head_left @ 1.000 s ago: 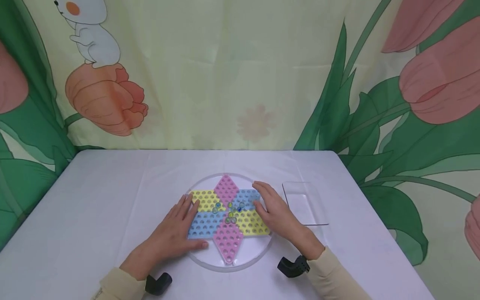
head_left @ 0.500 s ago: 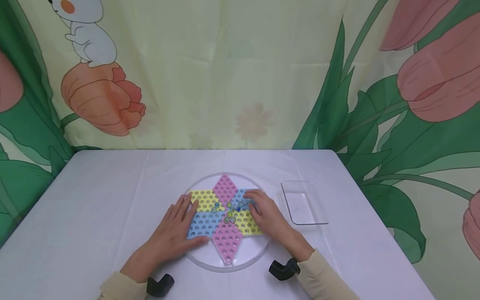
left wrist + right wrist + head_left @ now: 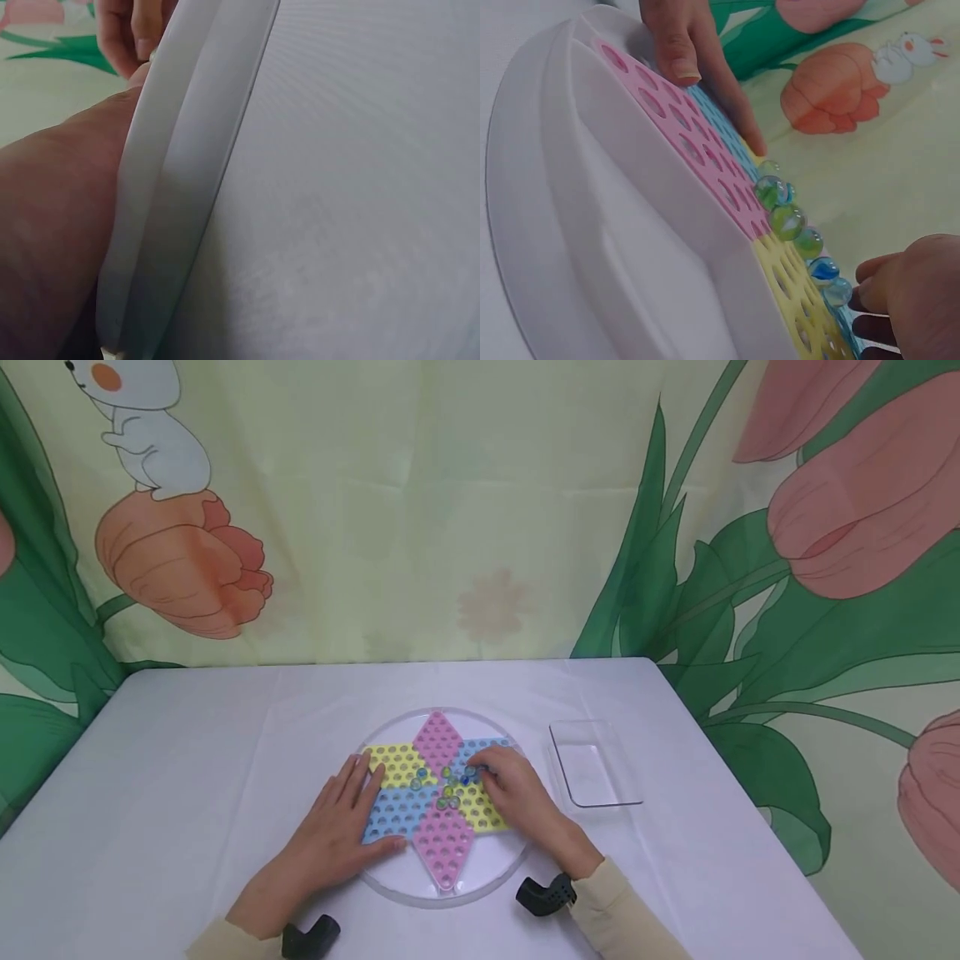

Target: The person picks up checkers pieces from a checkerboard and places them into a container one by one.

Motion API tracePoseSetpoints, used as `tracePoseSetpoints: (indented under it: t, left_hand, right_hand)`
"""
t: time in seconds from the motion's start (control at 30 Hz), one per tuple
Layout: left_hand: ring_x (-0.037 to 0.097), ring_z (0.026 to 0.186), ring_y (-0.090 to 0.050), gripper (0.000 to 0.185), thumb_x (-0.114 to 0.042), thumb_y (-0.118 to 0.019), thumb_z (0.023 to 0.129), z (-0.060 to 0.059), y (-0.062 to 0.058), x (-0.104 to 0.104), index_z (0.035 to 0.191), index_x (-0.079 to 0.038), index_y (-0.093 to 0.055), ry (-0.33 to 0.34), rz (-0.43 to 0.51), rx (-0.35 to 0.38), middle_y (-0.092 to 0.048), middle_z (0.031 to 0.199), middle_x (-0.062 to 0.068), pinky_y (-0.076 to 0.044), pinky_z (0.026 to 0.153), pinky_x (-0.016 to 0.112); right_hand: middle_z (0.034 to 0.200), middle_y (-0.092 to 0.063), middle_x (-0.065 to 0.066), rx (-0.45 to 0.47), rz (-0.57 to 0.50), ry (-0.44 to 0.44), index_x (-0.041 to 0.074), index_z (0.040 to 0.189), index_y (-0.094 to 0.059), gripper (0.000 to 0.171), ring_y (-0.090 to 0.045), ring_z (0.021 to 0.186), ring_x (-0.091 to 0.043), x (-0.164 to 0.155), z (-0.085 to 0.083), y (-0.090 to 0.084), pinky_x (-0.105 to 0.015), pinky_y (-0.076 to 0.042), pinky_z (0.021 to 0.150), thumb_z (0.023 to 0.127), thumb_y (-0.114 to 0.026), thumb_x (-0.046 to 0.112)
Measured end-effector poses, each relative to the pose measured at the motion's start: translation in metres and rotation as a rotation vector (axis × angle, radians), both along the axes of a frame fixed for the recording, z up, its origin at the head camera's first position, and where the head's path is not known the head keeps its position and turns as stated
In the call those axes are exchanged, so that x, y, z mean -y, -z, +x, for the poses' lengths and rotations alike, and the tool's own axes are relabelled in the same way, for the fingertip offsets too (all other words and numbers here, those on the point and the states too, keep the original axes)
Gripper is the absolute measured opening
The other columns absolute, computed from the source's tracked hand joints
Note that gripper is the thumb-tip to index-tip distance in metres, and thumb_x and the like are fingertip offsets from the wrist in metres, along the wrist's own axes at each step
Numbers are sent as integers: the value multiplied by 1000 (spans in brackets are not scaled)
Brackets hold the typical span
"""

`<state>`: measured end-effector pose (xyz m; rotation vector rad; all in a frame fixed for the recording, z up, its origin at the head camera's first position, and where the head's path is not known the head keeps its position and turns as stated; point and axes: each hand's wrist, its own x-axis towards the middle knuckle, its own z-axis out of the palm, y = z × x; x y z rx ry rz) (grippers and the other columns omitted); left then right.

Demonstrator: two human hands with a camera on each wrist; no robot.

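A round white Chinese checkers board (image 3: 442, 902) with a pink, yellow and blue star of holes lies on the table. My left hand (image 3: 326, 835) rests spread on its left side, fingers over the yellow and blue sections, thumb near the lower pink point. Several glass marbles (image 3: 787, 223) sit clustered around the star's centre. Over the board's right side, my right hand (image 3: 525, 802) reaches in with bent fingers. In the right wrist view its fingertips (image 3: 862, 292) are against or right beside a clear bluish marble (image 3: 838, 292); no pinch shows.
A clear rectangular tray (image 3: 600, 805) stands to the right of the board on the white-covered table (image 3: 180, 760). Behind the table hangs a curtain (image 3: 360, 568) printed with tulips and a rabbit. A black wrist camera (image 3: 546, 895) sits on the right wrist.
My right hand has moved left and inward, from the board's right edge to the marbles, its fingers bending more. My left hand keeps its place on the board. The view has shifted slightly.
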<state>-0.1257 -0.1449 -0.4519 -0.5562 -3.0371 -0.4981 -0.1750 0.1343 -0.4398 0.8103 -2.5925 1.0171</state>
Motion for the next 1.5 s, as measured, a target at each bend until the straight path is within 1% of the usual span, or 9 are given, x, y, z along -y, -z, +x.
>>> tracePoseSetpoints:
  t: [0.27, 0.43, 0.63, 0.87, 1.0, 1.1, 1.23, 1.4, 1.5]
  left_hand:
    - [42, 153, -10, 106, -74, -55, 83, 2, -2, 3, 156, -4, -25, 3, 5, 12, -14, 165, 21, -21, 119, 61]
    - [41, 153, -11, 105, -74, -55, 84, 0, -3, 4, 156, -4, -25, 2, -10, -10, -14, 165, 21, -22, 119, 60]
    - [41, 153, -10, 105, -74, -55, 84, 0, -1, 3, 156, -4, -25, -4, -16, -5, -14, 165, 21, -21, 120, 60]
    - [40, 153, -9, 105, -74, -54, 85, -1, 1, 0, 157, -4, -24, 1, -6, 3, -12, 166, 20, -21, 120, 60]
    - [40, 153, -9, 104, -73, -55, 84, 0, 2, -1, 157, -4, -25, -3, -1, -2, -13, 166, 20, -21, 120, 60]
    - [40, 153, -9, 105, -74, -55, 84, 0, 2, -1, 157, -4, -25, -8, -3, -4, -13, 166, 20, -20, 120, 59]
    - [40, 153, -9, 105, -75, -53, 84, 0, 4, -1, 157, -5, -25, -12, -14, -9, -12, 166, 19, -20, 120, 59]
    - [40, 153, -10, 105, -74, -55, 84, 1, 4, -1, 156, -4, -26, -10, -15, -26, -14, 166, 20, -21, 120, 59]
    - [40, 153, -10, 104, -73, -56, 84, 2, 2, -1, 156, -4, -26, -10, -9, -25, -14, 166, 20, -21, 120, 59]
  right_hand:
    - [102, -72, -5, -2, -21, -30, 5, 103, -72, 16, -68, 101, -16, 10, -5, 1, -28, -56, 91, 92, -63, -3]
    - [102, -72, -4, 3, -22, -33, 7, 102, -72, 16, -68, 101, -15, 10, -7, 2, -27, -56, 91, 92, -64, -3]
    - [103, -72, -4, -2, -18, -46, 7, 102, -71, 16, -67, 102, -16, 9, -9, 4, -28, -55, 93, 91, -65, -3]
    - [103, -72, -6, -20, -45, -30, 5, 102, -71, 16, -68, 102, -18, 3, -8, 2, -30, -55, 92, 90, -66, -5]
    - [103, -72, -5, -13, -71, -9, 5, 102, -71, 16, -68, 100, -16, 0, -7, -1, -29, -56, 90, 90, -66, -5]
    - [102, -71, -4, -17, -104, -2, 4, 102, -71, 16, -67, 96, -14, -2, -6, -4, -26, -56, 85, 90, -67, -5]
    - [101, -70, -3, -52, -143, -14, 3, 101, -71, 16, -66, 92, -14, -6, -7, -10, -23, -56, 82, 89, -67, -6]
    - [101, -71, -3, -78, -178, -14, 3, 101, -71, 16, -67, 90, -15, -10, -8, -16, -21, -56, 82, 88, -68, -6]
    - [102, -72, -3, -71, -188, 1, 4, 102, -71, 17, -67, 91, -16, -12, -7, -19, -22, -56, 82, 88, -68, -5]
